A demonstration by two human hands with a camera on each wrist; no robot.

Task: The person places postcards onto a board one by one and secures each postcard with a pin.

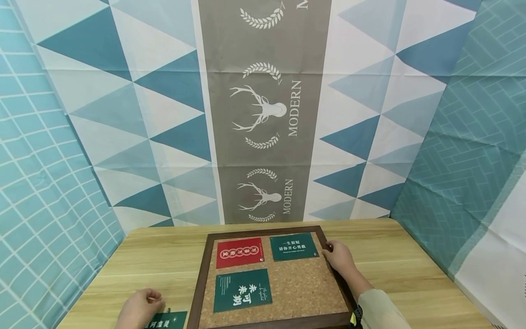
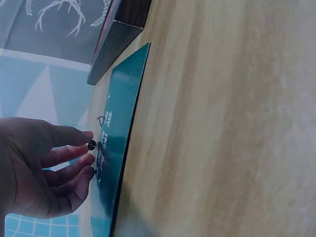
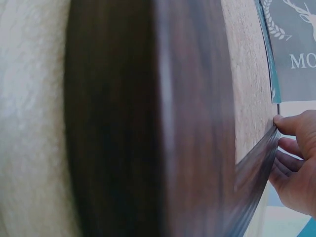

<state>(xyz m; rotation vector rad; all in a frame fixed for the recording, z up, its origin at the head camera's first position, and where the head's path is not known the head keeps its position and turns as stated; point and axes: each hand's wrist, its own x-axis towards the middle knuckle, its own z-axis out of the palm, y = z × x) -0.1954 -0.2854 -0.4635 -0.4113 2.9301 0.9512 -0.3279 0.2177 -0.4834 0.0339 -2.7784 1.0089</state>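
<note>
My left hand (image 1: pixel 141 307) is low over a green card (image 2: pixel 123 108) with white lettering, which lies on the table left of the cork board (image 1: pixel 302 288). Its fingertips pinch a small dark-headed push pin (image 2: pixel 92 144) right at the card's face. Another pin (image 2: pixel 100 120) stands close by on the card. My right hand (image 1: pixel 340 257) grips the dark wooden frame (image 1: pixel 334 274) of the board at its right side, thumb over the edge. On the board are a red card (image 1: pixel 240 252), a green card at upper right (image 1: pixel 294 246) and a larger green card (image 1: pixel 242 290) below the red one.
The board lies on a light wooden table (image 1: pixel 164 256). Patterned wall coverings (image 1: pixel 263 151) hang behind it and at both sides. A dark strap (image 1: pixel 357 315) is at the right wrist, beside the frame's lower right corner.
</note>
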